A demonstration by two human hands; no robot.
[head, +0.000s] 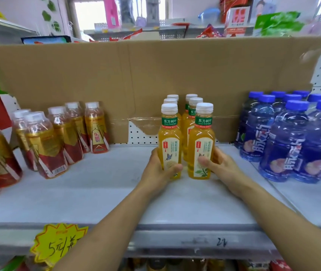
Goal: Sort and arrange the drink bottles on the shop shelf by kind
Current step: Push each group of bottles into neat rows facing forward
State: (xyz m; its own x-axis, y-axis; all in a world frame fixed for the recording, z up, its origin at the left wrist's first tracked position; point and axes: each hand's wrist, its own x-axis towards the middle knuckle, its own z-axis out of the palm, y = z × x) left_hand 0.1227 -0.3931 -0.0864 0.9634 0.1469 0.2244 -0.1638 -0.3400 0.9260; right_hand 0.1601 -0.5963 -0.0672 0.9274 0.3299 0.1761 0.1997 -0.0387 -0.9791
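Left hand and right hand each grip one of the front yellow tea bottles. Red-gold bottles stand left of these, blue bottles right; sorting looks nearly done.

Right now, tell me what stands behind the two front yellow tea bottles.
Four more yellow tea bottles, two per row, then the cardboard sheet. The front bottles cover their lower bodies, so their bases cannot be seen.

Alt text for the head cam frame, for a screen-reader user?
A person's left grip and right grip each hold the front yellow tea bottle of two short rows on a grey shelf. Red-and-gold bottles stand to the left, blue bottles to the right, cardboard behind.
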